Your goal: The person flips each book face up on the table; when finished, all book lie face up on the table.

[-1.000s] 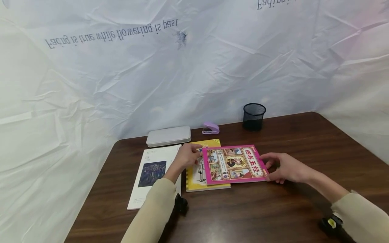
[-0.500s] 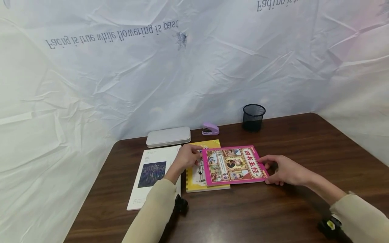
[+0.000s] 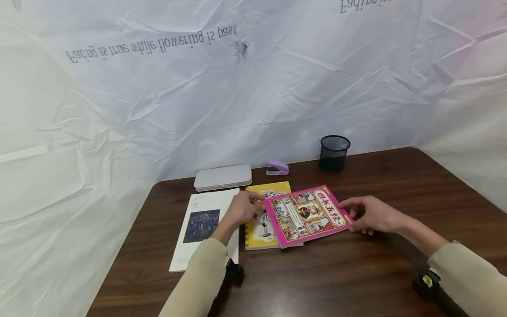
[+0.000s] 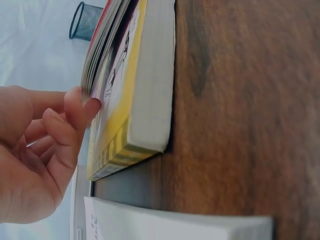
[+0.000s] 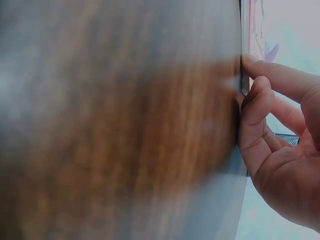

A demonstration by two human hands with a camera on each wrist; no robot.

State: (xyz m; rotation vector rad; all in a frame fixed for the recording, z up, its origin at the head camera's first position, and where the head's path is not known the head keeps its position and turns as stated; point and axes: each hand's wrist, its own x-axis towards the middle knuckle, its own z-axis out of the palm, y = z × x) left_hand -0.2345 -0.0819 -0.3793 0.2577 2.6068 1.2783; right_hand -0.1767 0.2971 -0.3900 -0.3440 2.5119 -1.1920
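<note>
A pink comic-style book point(image 3: 309, 213) lies tilted over a thicker yellow book point(image 3: 253, 229) in the head view, hiding much of its right part. My left hand point(image 3: 242, 208) pinches the pink book's upper left corner. The left wrist view shows that hand's thumb and fingers point(image 4: 75, 110) at the corner of the pages, just above the yellow cover. At the opposite side, my right hand point(image 3: 374, 214) pinches the pink book's right edge between thumb and fingers. In the right wrist view, the right fingertips point(image 5: 250, 62) are at the book's thin edge, close over the table.
A white book point(image 3: 203, 224) with a dark picture lies left of the yellow one, partly under my left forearm. Along the back of the wooden table point(image 3: 309, 281) are a white flat case point(image 3: 223, 177), a purple stapler point(image 3: 278, 167) and a black mesh pen holder point(image 3: 334, 153).
The pink book has turned counterclockwise, its right side swinging away from me and its lower left corner shifting right. Both hands keep their hold. The head view has shifted slightly.
</note>
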